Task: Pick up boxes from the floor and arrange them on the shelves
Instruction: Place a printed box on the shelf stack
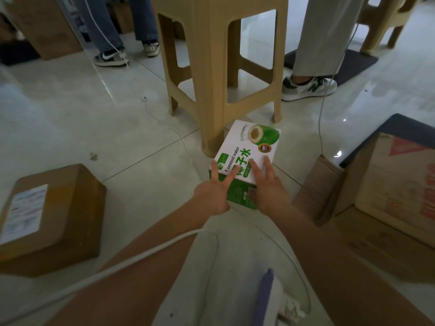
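Observation:
A white and green coconut water box point(249, 147) lies flat on the tiled floor, just in front of a stool leg. My left hand point(213, 191) touches its near left corner, two fingers stretched straight over the top face. My right hand point(267, 184) rests on the near right part of the box with straight fingers spread on top. Neither hand curls round the box. A sealed brown cardboard box point(58, 215) with a white label sits on the floor to the left.
A beige plastic stool point(219, 67) stands right behind the box. Open brown cartons point(388, 191) crowd the right side. Two people's legs and sneakers point(308, 87) stand beyond, left and right of the stool. White cables run across the floor.

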